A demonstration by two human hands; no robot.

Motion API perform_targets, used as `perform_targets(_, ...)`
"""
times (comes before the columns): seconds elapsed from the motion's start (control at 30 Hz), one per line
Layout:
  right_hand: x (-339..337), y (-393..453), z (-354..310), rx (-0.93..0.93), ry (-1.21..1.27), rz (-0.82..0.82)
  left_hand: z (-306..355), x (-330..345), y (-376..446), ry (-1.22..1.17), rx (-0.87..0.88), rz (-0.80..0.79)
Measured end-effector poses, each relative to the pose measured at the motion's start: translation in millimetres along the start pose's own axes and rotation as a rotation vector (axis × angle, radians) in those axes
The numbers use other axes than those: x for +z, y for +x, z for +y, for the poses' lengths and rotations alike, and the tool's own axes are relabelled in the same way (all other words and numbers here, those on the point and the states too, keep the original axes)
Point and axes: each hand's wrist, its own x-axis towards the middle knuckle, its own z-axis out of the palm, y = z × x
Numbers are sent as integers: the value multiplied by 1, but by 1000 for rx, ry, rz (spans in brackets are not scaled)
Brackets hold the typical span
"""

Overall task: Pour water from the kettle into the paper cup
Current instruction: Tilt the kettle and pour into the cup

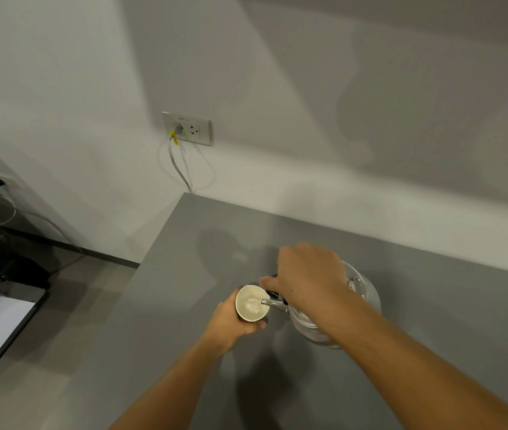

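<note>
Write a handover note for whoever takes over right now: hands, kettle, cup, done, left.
Left hand: wrapped around the paper cup, holding it upright above the grey table.
Right hand: gripping the kettle by its handle, kettle tipped toward the cup.
Spout sits over the cup's rim; water is visible inside the cup.
Done: both picked up, pour under way.
Left: judge the fill level, stop pouring, right the kettle, set both down.

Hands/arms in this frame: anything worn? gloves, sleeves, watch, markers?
Nothing worn that shows. The left hand and right hand are bare, without gloves, and no rings show. Both forearms are bare to the frame edge: no sleeves, watch, bands or markers visible.
</note>
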Motion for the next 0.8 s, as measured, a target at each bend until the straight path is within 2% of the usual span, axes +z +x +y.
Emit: perform_targets(0.8, -7, 2, -5, -25, -24, -13, 2, 0, -2, 1, -18, 5)
